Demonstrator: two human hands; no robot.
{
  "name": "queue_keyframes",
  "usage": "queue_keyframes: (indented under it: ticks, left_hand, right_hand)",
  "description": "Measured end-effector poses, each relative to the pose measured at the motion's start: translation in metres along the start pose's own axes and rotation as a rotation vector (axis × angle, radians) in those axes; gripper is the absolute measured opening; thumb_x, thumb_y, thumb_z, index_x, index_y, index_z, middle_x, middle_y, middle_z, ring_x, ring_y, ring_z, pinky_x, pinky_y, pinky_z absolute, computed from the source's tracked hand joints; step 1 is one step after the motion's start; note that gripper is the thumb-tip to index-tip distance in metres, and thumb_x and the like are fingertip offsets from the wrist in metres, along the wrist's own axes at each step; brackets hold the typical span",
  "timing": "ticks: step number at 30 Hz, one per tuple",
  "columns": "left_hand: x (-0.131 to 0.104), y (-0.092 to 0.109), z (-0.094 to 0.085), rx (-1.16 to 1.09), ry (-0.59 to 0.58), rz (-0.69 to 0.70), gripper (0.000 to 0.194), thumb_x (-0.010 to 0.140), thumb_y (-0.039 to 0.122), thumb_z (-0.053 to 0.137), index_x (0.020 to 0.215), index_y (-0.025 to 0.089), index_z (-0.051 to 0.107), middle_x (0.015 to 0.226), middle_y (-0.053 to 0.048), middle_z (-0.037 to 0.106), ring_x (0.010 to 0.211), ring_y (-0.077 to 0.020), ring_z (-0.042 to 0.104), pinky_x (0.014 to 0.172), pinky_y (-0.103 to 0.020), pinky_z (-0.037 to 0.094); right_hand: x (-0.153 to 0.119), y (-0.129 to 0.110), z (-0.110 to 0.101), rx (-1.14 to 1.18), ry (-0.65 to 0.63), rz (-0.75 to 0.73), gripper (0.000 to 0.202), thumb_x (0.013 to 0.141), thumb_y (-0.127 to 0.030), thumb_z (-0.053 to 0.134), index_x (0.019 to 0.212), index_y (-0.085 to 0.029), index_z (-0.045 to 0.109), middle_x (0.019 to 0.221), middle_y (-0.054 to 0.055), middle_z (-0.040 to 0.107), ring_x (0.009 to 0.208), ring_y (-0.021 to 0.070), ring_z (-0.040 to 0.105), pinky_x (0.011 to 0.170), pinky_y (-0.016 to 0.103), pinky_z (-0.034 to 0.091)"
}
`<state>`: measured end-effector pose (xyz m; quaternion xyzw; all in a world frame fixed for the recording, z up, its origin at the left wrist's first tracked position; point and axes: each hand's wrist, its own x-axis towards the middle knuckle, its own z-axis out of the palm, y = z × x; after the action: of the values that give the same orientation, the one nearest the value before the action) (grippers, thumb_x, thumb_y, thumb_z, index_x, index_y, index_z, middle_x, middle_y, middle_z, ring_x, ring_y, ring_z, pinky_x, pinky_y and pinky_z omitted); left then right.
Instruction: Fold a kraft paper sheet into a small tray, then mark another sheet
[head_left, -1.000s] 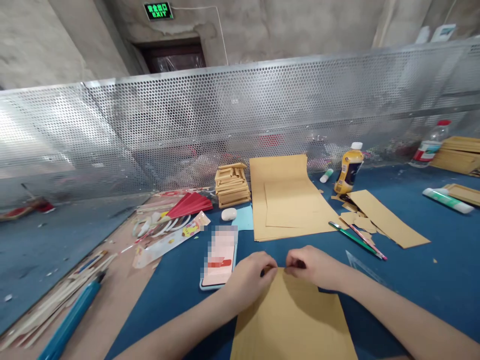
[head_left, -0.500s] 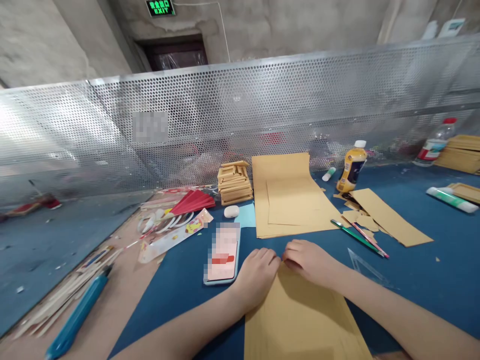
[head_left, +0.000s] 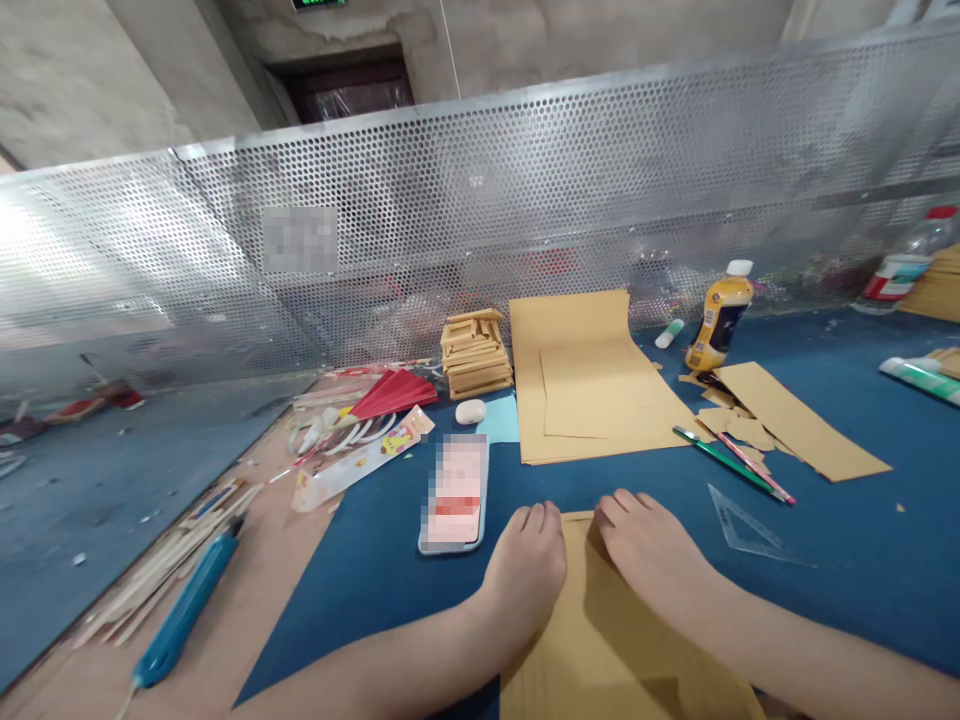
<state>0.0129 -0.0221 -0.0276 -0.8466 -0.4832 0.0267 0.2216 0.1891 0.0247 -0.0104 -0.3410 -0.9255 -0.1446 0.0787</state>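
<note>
The left hand (head_left: 527,575) and right hand (head_left: 649,550), nearly touching half a second ago, now stand apart on the brown paper sheet (head_left: 585,640) at lower centre of the frame, exposing its top edge and suggesting pressure spread along it; whether either hand grips cannot be told.
</note>
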Motion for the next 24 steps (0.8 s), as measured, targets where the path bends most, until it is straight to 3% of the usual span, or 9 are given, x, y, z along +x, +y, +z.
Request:
queue_keyframes:
  ticks: [8, 14, 19, 24]
  left_hand:
    - [-0.004, 0.003, -0.002, 0.14, -0.074, -0.115, 0.042, 0.076, 0.003, 0.049, 0.114, 0.0, 0.064, 0.113, -0.023, 0.064, 0.094, -0.0282, 0.061, 0.076, -0.036, 0.048]
    - [-0.001, -0.005, -0.001, -0.015, -0.007, -0.259, 0.048, 0.082, 0.017, 0.049, 0.126, 0.0, 0.055, 0.123, -0.024, 0.058, 0.101, -0.0317, 0.059, 0.08, -0.041, 0.047]
    - [0.003, -0.012, 0.0, -0.204, 0.14, -0.123, 0.033, 0.09, 0.018, 0.045, 0.119, 0.008, 0.058, 0.117, -0.015, 0.062, 0.102, -0.0262, 0.058, 0.081, -0.037, 0.045]
    - [0.008, -0.016, 0.004, -0.377, 0.119, -0.098, 0.021, 0.095, 0.017, 0.041, 0.109, 0.013, 0.056, 0.11, -0.01, 0.061, 0.102, -0.023, 0.057, 0.083, -0.036, 0.045]
  right_hand:
    - [-0.006, 0.006, -0.007, -0.051, -0.137, 0.164, 0.025, 0.066, 0.007, 0.054, 0.066, -0.013, 0.069, 0.071, 0.012, 0.063, 0.072, 0.0258, 0.058, 0.061, 0.036, 0.039]
    - [0.003, 0.017, -0.007, 0.171, -0.081, 0.13, 0.018, 0.089, -0.015, 0.049, 0.087, -0.017, 0.066, 0.084, 0.007, 0.064, 0.078, 0.0214, 0.058, 0.068, 0.034, 0.039]
    - [0.009, 0.023, -0.001, 0.261, -0.072, 0.063, 0.02, 0.09, -0.012, 0.045, 0.08, -0.017, 0.062, 0.083, 0.005, 0.062, 0.078, 0.0193, 0.056, 0.071, 0.032, 0.039]
    - [0.011, 0.021, -0.001, 0.378, -0.028, 0.105, 0.019, 0.091, -0.011, 0.042, 0.086, -0.014, 0.06, 0.082, 0.007, 0.063, 0.078, 0.019, 0.057, 0.071, 0.032, 0.04]
